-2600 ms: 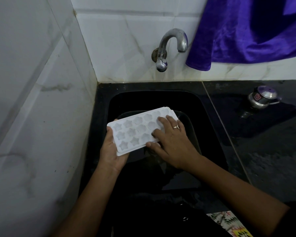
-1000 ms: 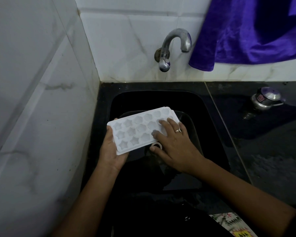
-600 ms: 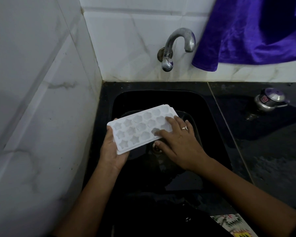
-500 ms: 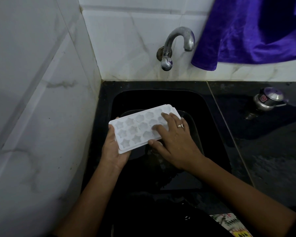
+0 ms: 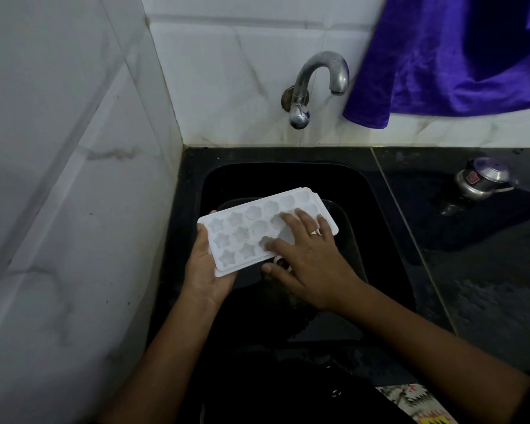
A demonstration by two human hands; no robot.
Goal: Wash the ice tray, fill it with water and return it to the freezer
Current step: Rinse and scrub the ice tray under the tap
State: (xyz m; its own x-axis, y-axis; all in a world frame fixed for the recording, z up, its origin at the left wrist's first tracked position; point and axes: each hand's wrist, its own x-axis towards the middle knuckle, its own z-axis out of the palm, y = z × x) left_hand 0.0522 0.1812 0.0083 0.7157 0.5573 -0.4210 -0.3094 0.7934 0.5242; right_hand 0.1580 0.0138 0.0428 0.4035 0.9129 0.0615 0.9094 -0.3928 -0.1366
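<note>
A white ice tray (image 5: 248, 228) with star and flower shaped wells is held tilted over the black sink (image 5: 389, 240). My left hand (image 5: 204, 270) grips its near left end from below, thumb on the edge. My right hand (image 5: 309, 255) lies across the tray's right half, fingers spread on the wells and the thumb under the near edge beside a small white loop. A ring shows on one right finger. The steel tap (image 5: 315, 87) above the sink runs no visible water.
White marble-tiled walls (image 5: 74, 179) close in at the left and back. A purple cloth (image 5: 456, 56) hangs at the upper right. On the black counter right of the sink sits a small steel pot with a lid (image 5: 481, 182). A patterned cloth (image 5: 419, 402) shows at the bottom.
My right hand's fingers have slid back and forth over the tray's wells, with the thumb shifting along the near edge. The left hand has kept its grip and the tray stays over the sink.
</note>
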